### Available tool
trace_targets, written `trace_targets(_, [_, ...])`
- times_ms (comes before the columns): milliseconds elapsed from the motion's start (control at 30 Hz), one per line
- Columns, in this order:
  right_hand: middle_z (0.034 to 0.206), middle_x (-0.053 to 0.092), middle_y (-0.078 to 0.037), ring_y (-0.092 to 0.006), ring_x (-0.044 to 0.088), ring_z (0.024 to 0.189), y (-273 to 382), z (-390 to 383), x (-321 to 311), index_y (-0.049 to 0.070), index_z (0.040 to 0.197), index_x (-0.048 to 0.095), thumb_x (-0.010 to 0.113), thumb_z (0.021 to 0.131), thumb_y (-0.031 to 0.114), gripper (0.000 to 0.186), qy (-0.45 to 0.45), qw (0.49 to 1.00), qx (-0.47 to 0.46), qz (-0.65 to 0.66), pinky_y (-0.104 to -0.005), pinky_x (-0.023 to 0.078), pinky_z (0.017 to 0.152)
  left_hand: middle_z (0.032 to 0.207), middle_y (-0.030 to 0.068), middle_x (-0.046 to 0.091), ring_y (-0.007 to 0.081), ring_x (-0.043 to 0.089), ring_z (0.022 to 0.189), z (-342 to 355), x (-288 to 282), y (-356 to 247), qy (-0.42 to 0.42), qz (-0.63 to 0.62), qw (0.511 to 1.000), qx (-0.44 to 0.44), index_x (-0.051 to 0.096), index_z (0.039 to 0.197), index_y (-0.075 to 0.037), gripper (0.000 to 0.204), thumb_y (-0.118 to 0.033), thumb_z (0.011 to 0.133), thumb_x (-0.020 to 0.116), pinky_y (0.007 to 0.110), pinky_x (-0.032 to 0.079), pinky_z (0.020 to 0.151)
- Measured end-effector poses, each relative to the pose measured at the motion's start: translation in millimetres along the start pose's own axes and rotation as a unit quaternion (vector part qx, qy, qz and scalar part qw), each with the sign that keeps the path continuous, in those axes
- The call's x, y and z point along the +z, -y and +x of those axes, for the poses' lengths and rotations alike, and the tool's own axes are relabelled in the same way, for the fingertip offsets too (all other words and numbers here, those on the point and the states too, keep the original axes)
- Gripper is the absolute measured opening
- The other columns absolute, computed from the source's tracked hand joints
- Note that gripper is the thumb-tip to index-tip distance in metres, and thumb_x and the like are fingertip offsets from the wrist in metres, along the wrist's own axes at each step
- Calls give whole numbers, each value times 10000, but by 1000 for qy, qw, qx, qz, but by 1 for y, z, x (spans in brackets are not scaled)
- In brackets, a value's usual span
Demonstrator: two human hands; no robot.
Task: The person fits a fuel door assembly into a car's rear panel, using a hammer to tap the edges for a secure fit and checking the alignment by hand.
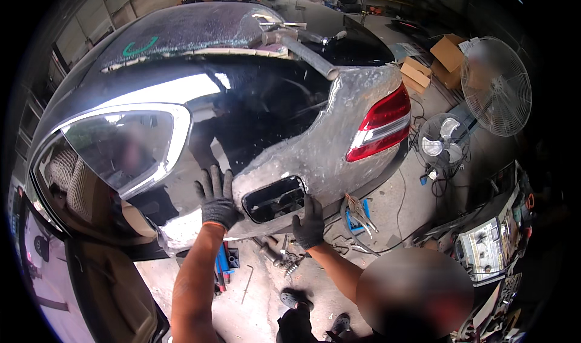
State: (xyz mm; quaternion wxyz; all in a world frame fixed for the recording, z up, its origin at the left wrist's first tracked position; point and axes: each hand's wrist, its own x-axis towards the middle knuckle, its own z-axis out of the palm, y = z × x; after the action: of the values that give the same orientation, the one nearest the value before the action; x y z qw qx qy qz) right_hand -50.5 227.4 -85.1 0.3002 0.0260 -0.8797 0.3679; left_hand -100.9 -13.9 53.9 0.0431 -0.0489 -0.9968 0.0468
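Observation:
My left hand [215, 201], in a dark glove, lies with fingers spread on the rear side panel of a black car [260, 101], left of a rounded rectangular opening [272, 199]. At the opening's right edge rests my right hand [310, 222], also gloved, fingers extended. The panel around the opening is bare, patchy grey [305, 155], reaching up to the red tail light [378, 116]. A hammer-like metal tool [296, 49] lies on top of the car near the mottled rear window [187, 31].
A car door [103, 282] stands open at the left. Two fans [496, 86] and cardboard boxes [448, 58] are at the right. Tools [357, 216], a cable and a blue jack-like object [224, 264] lie on the floor. A cluttered stand [484, 246] is at the lower right.

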Motion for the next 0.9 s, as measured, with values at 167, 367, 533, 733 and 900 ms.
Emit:
trace_targets(167, [1054,642,-207,-386,615,978,-30,-53,10,25,1236,594,704,815,199,469,154,985,77,13,-486,502,865,1638,263,119,519,57,1503,-6,-7,9,-8,-18,1000,-7,310,1552,-112,1233,-503,531,879,696,24,1169])
trace_targets(367, [1019,688,-229,-395,662,997,-33,-149,-27,37,1066,666,639,849,334,369,451,868,206,-8,-491,524,874,1645,276,29,440,-65,1533,-3,-8,7,27,-62,997,-27,91,1597,-53,1410,-503,534,900,654,-35,1186])
trace_targets(533, [1060,693,-224,-400,656,1035,-42,-197,-112,52,1093,672,661,832,347,394,503,847,170,-3,-499,513,909,1665,238,-20,440,6,1536,-25,-26,-2,49,127,986,-97,63,1597,-89,1565,-606,398,925,575,112,1226])
trace_targets(733, [968,721,-162,-387,683,928,-218,-213,-288,58,996,712,615,886,318,298,111,864,474,-129,-488,543,826,1594,242,282,396,381,1384,-33,-43,-43,-161,295,942,12,336,1527,-51,1004,-617,733,571,478,361,1070])
trace_targets(900, [867,706,-214,-417,680,827,-328,-292,-466,50,827,744,591,865,243,249,-120,748,597,-263,-494,543,752,1511,259,416,414,542,1256,-48,-6,-182,-417,-26,872,255,475,1449,-8,860,-636,878,335,453,452,961])
